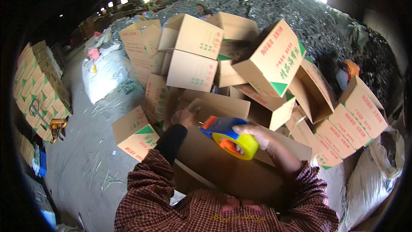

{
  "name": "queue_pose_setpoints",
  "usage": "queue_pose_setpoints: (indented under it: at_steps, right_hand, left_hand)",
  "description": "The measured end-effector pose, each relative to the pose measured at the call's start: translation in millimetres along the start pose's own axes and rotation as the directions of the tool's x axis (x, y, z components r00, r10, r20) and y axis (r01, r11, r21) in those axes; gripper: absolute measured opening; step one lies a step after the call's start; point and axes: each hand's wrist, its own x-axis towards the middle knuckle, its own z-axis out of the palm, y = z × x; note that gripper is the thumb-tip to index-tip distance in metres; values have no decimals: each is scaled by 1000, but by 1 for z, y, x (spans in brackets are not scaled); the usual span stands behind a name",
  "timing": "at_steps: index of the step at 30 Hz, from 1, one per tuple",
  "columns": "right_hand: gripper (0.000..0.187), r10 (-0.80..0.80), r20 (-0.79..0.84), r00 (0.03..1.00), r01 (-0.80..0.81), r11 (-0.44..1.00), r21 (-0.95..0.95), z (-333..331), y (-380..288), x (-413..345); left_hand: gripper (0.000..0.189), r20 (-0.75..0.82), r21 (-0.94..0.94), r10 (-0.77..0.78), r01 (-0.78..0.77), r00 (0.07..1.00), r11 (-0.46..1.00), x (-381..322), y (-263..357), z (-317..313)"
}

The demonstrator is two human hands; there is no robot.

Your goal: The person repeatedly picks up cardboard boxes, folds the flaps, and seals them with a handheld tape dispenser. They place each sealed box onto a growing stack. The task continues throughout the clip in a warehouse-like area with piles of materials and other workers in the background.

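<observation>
My right hand (257,133) is closed on a blue tape dispenser (225,125) that carries a roll of yellow tape (249,149) on an orange hub. My left hand (185,117) is blurred and lies at the far left part of an open cardboard box (222,154), close to its raised flaps; whether its fingers grip the cardboard cannot be told. The box stands right before me, its top open and its inside dark. The dispenser is over the box, its orange end pointing towards my left hand.
Printed cardboard boxes (196,71) pile up ahead, with a box stack (351,122) at right. White woven sacks (104,74) stand on both sides. A loaded pallet jack (58,129) is far left. Behind rises a heap of dark strands (273,3); two people (349,71) are near it.
</observation>
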Motion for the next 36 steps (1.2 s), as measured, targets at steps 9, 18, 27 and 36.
queue_pose_setpoints:
  at_steps: [9, 18, 27, 36]
  right_hand:
    - [31, 11, -314, 949, -53, 991, -126, -138, 51, -236]
    - [39, 141, -395, 908, -414, 453, -789, -145, 141, -327]
    - [53, 148, -703, 696, -691, 404, -599, -142, 387, -225]
    - [47, -61, -914, 401, -414, 878, -240, -77, 399, -174]
  left_hand:
    - [80, 22, -118, -25, 28, 999, 993, -27, 33, -22]
    - [77, -71, -119, 43, -51, 997, 992, -56, 63, -50]
    - [80, 170, -157, 128, -102, 977, 982, -123, -3, -118]
    - [50, -134, -450, 440, -450, 888, 771, -115, 64, -234]
